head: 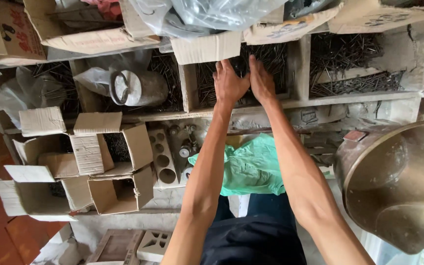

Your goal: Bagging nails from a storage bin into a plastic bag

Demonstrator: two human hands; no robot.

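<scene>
Hands: left hand [229,83] and right hand [261,81] together, palms flat on the nails [271,59], clamped on nothing.
Progress: nothing lifted out yet.

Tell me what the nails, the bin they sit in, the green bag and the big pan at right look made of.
Nails: dark, dull metal, probably steel; thin straight shafts in heaps, with both hands, left and right, in the middle pile.
Bin: rough, dusty grey wood, judging by its plank-like dividers.
Green bag: thin plastic, crinkled and slightly glossy.
Pan: brassy metal, tarnished yet shiny.
</scene>
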